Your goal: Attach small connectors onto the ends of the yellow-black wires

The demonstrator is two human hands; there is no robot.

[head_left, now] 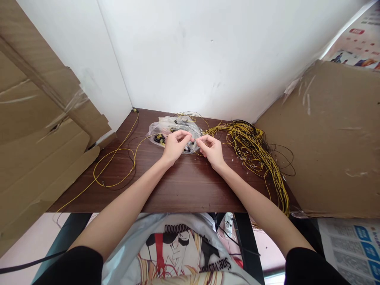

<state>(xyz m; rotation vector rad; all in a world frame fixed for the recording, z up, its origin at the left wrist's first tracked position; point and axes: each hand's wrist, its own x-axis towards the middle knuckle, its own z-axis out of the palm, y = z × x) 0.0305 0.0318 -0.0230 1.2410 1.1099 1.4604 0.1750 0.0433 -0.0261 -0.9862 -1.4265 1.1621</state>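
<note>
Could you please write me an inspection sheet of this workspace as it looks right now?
Surface: dark brown wooden table, bare in its near half.
Job's things: a small part, too small to identify, pinched between both hands over a clear plastic bag of black and yellow pieces.
Clutter: small specks on the wood beside the wire bundle.
Grippers: left hand and right hand, fingertips meeting, both pinching.
Cables: tangled bundle of yellow and black wires on the right; one looped yellow wire on the left.
Surroundings: white wall behind; cardboard sheets on both sides.
</note>
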